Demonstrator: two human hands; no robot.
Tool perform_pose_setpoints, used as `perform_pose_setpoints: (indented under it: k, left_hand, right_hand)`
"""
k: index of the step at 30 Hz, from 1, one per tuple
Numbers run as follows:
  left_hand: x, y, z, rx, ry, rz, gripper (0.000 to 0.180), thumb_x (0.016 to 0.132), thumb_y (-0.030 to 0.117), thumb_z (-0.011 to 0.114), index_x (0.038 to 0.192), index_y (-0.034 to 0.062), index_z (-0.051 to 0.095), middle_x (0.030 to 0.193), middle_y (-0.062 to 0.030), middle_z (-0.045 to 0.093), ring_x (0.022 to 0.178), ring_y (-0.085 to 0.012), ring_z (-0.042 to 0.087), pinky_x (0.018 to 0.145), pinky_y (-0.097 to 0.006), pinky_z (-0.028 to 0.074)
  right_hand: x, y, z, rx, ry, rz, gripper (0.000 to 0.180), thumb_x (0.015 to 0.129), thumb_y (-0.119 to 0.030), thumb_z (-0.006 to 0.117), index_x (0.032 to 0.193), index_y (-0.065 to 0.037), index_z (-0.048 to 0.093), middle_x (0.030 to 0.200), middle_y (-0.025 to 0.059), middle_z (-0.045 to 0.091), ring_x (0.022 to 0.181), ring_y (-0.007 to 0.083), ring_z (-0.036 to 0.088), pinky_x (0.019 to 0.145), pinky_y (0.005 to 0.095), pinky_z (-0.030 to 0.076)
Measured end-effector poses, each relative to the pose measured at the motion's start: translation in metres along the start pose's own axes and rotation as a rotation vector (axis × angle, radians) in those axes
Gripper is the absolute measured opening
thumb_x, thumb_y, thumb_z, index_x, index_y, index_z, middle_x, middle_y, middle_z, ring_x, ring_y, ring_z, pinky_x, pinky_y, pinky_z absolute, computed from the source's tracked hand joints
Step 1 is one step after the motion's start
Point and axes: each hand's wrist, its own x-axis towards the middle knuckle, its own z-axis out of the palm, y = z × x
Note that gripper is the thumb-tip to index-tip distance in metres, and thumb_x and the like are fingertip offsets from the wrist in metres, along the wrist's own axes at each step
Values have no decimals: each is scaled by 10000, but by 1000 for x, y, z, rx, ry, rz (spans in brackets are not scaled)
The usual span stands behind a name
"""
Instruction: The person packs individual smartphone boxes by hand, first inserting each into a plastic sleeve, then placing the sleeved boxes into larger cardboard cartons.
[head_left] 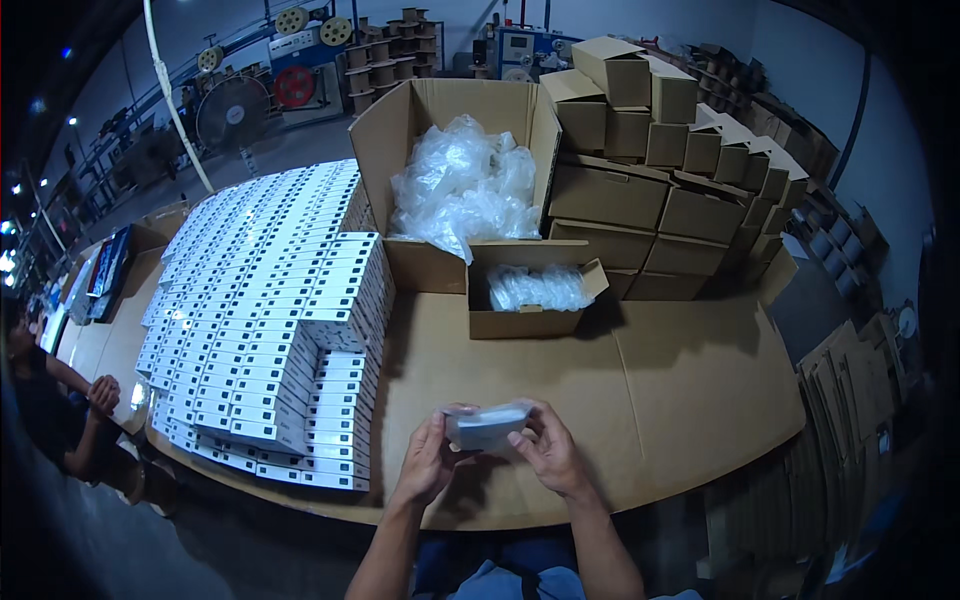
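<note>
Between my two hands, above the near middle of the cardboard-covered table (520,380), is a small flat white box (487,428) that looks wrapped in clear plastic. My left hand (432,455) grips its left end, and my right hand (548,448) holds the right end with the thumb on the near face. Beyond them stands a small open carton (524,325) with several plastic-wrapped packs (538,288) inside. Behind it, a large open carton (390,150) holds a heap of clear plastic bags (465,185).
Many small white boxes (250,330) are stacked in rows on the left. Brown cartons (608,195) pile up at the back right. Flattened cardboard (845,420) leans beyond the table's right edge. Another person (75,400) sits at far left, hands together. Machinery (300,75) stands behind.
</note>
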Motion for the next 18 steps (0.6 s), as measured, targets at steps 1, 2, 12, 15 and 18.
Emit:
perform_pose_setpoints:
  k: [1, 2, 12, 15, 18]
  left_hand:
    - [1, 0, -2, -20, -8, 6, 404, 1098, 376, 379, 1290, 53, 529, 1340, -146, 545, 1211, -288, 590, 958, -513, 561]
    - [2, 0, -4, -20, -9, 9, 404, 1098, 376, 379, 1290, 53, 529, 1340, -146, 545, 1211, -288, 590, 958, -513, 561]
    - [5, -12, 5, 347, 34, 75, 266, 902, -1, 711, 1154, -12, 626, 1249, -121, 598, 1165, -192, 588, 937, -345, 552]
    - [1, -12, 8, 314, 74, 124, 170, 931, 4, 675, 1097, -5, 641, 1207, -103, 610, 1119, -179, 601, 922, -330, 554]
    - [7, -14, 6, 257, 86, 154, 101, 950, 25, 657, 1049, 8, 664, 1188, -89, 617, 1085, -164, 604, 919, -308, 529]
  right_hand:
    - [-1, 2, 0, 8, -26, -37, 335, 1003, -91, 624, 1312, -19, 520, 1246, 90, 592, 1118, 156, 593, 936, 291, 522]
    - [-1, 3, -1, 8, -27, -39, 335, 1003, -91, 624, 1312, -19, 520, 1246, 90, 592, 1118, 156, 593, 936, 291, 522]
    - [-4, 14, 14, -18, 105, 80, 204, 981, 26, 575, 1171, 11, 649, 1121, 78, 692, 1081, 157, 632, 953, 278, 494]
    - [-3, 6, 10, 52, 57, 7, 211, 951, 50, 609, 1147, 3, 672, 1191, 114, 665, 1130, 181, 616, 997, 301, 485]
    - [3, 9, -2, 136, 27, 1, 168, 938, 49, 638, 1089, 5, 698, 1251, 118, 634, 1116, 190, 626, 986, 306, 506]
